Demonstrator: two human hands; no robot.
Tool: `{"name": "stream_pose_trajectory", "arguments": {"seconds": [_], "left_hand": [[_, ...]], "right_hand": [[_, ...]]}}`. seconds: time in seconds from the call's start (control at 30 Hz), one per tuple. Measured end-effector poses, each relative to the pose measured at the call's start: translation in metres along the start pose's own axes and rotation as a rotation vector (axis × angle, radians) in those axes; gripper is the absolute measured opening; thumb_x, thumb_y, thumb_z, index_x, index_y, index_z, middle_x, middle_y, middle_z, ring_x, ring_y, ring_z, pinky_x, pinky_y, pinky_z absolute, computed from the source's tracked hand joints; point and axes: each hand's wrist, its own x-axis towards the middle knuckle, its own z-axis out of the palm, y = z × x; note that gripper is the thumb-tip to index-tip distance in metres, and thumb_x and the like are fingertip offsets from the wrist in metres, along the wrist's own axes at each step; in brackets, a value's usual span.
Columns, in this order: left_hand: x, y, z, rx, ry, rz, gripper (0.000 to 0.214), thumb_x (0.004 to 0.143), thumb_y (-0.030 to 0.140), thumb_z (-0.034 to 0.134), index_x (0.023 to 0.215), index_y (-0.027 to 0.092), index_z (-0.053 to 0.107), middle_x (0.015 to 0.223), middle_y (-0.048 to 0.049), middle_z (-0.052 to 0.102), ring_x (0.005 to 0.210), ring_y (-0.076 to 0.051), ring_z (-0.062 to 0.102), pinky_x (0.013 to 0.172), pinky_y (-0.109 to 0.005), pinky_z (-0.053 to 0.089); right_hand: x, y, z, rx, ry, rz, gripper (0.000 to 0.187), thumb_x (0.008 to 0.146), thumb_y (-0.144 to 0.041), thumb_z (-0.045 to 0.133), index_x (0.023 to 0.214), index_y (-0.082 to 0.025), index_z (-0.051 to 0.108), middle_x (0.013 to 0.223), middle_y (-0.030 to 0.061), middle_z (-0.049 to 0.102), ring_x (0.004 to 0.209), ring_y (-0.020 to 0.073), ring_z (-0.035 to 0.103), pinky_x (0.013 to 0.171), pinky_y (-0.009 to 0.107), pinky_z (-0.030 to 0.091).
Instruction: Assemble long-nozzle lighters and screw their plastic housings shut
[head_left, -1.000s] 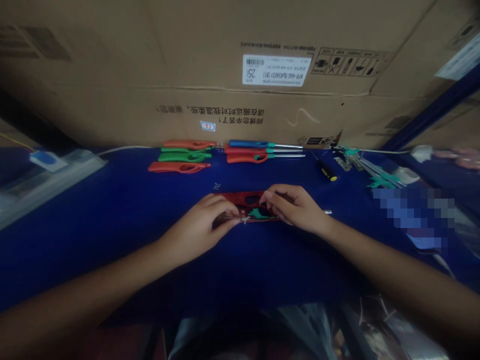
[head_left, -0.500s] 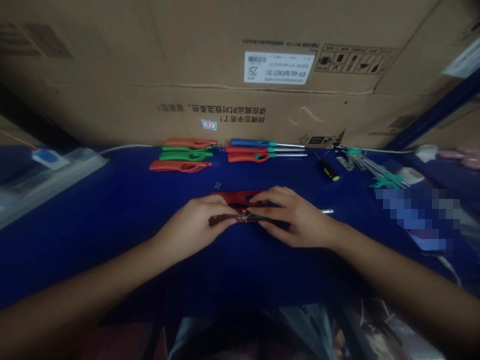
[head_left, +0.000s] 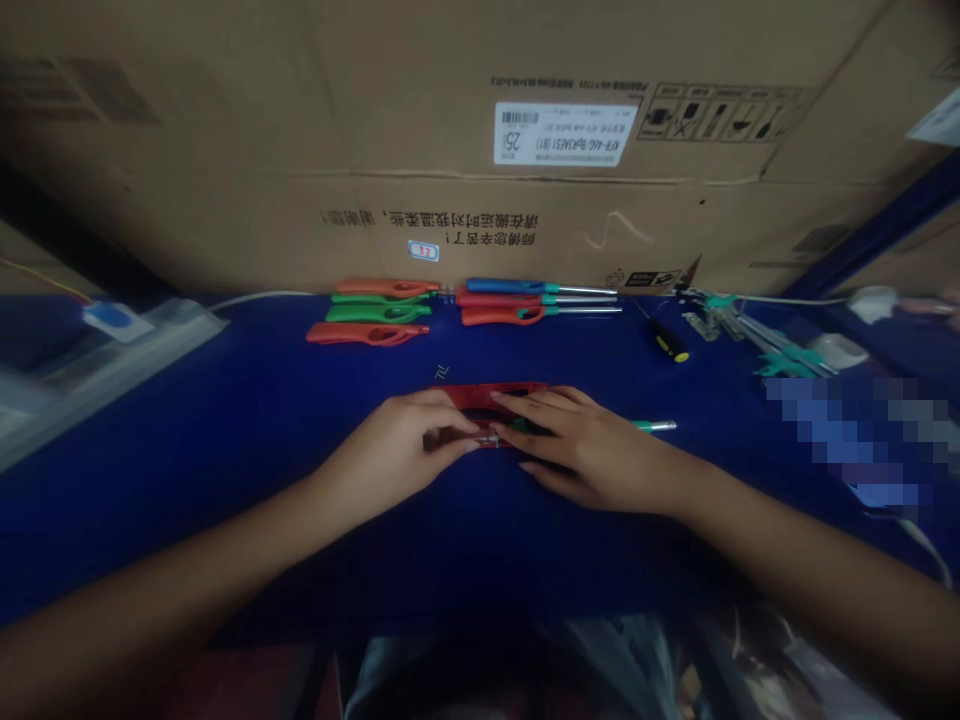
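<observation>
My left hand [head_left: 412, 440] is closed, thumb and fingers pinching the near red lighter casing [head_left: 504, 441] around small inner parts on the blue tabletop. My right hand [head_left: 592, 445] lies palm down over the same lighter with its fingers apart; fingertips touch the middle of it. Past the right hand a silver lighter tube [head_left: 661, 427] with a green collar sticks out. Just behind lies another red casing piece [head_left: 472, 397], partly under the fingers of both hands. The inner parts are mostly hidden. Two small metal pieces [head_left: 442, 372] lie behind my left hand.
Along the cardboard box [head_left: 262, 180] lie orange and green lighter handles [head_left: 367, 333] and blue and red lighters with tubes [head_left: 540, 298]. A black-and-yellow screwdriver [head_left: 667, 342] and a bundle of green-collared tubes [head_left: 780, 335] lie right. A clear plastic bag [head_left: 150, 350] is at left.
The right hand's fingers have loosened and spread flatter over the lighter. My left hand keeps its pinch. The view has shifted slightly.
</observation>
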Motion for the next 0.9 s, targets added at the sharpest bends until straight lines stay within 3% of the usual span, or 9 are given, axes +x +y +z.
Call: {"name": "stream_pose_trajectory", "arguments": {"seconds": [0.17, 0.3, 0.43, 0.53, 0.67, 0.9], "left_hand": [[-0.001, 0.003, 0.001, 0.022, -0.003, 0.004, 0.013, 0.092, 0.03, 0.068, 0.1, 0.026, 0.078, 0.091, 0.0006, 0.07, 0.068, -0.011, 0.064, 0.065, -0.023, 0.051], [-0.003, 0.004, 0.003, 0.026, 0.023, 0.024, 0.014, 0.092, 0.027, 0.067, 0.099, 0.025, 0.078, 0.091, 0.0003, 0.07, 0.067, -0.01, 0.064, 0.065, -0.024, 0.052], [-0.006, 0.006, 0.004, 0.107, 0.054, 0.051, 0.015, 0.093, 0.029, 0.064, 0.101, 0.025, 0.077, 0.093, -0.0007, 0.069, 0.07, -0.012, 0.065, 0.065, -0.025, 0.052], [-0.006, 0.009, 0.003, 0.228, 0.089, 0.129, 0.018, 0.095, 0.03, 0.063, 0.107, 0.024, 0.074, 0.101, -0.0026, 0.07, 0.085, -0.017, 0.066, 0.076, -0.03, 0.054], [-0.006, 0.012, 0.004, 0.254, -0.015, 0.273, 0.024, 0.098, 0.027, 0.057, 0.118, 0.027, 0.07, 0.115, -0.0052, 0.068, 0.11, -0.023, 0.06, 0.1, -0.039, 0.049], [-0.01, 0.007, 0.012, 0.306, -0.136, 0.293, 0.038, 0.1, 0.032, 0.053, 0.138, 0.03, 0.059, 0.139, -0.0068, 0.057, 0.13, -0.026, 0.052, 0.11, -0.046, 0.044]], "right_hand": [[0.0, 0.0, -0.002, 0.02, 0.042, -0.02, 0.041, 0.098, -0.024, 0.052, 0.138, -0.015, 0.058, 0.151, 0.0169, 0.05, 0.133, 0.0286, 0.053, 0.112, 0.051, 0.038], [-0.001, 0.008, -0.006, 0.107, 0.143, 0.087, 0.031, 0.096, -0.023, 0.055, 0.125, -0.019, 0.066, 0.129, 0.0123, 0.066, 0.115, 0.025, 0.06, 0.097, 0.043, 0.044], [-0.002, 0.016, -0.01, 0.193, 0.112, 0.166, 0.016, 0.094, -0.027, 0.062, 0.107, -0.021, 0.068, 0.107, 0.0079, 0.069, 0.097, 0.0214, 0.062, 0.086, 0.037, 0.041], [-0.002, 0.018, -0.009, 0.242, 0.09, 0.165, 0.009, 0.093, -0.025, 0.063, 0.1, -0.021, 0.067, 0.101, 0.005, 0.07, 0.092, 0.0192, 0.061, 0.084, 0.034, 0.039], [-0.003, 0.02, -0.006, 0.252, 0.076, 0.161, 0.005, 0.094, -0.024, 0.063, 0.097, -0.021, 0.066, 0.098, 0.0029, 0.071, 0.092, 0.0182, 0.061, 0.084, 0.033, 0.038], [-0.001, 0.019, -0.007, 0.288, 0.082, 0.144, 0.006, 0.095, -0.021, 0.062, 0.097, -0.021, 0.068, 0.1, 0.0031, 0.072, 0.095, 0.0174, 0.063, 0.085, 0.032, 0.039]]}}
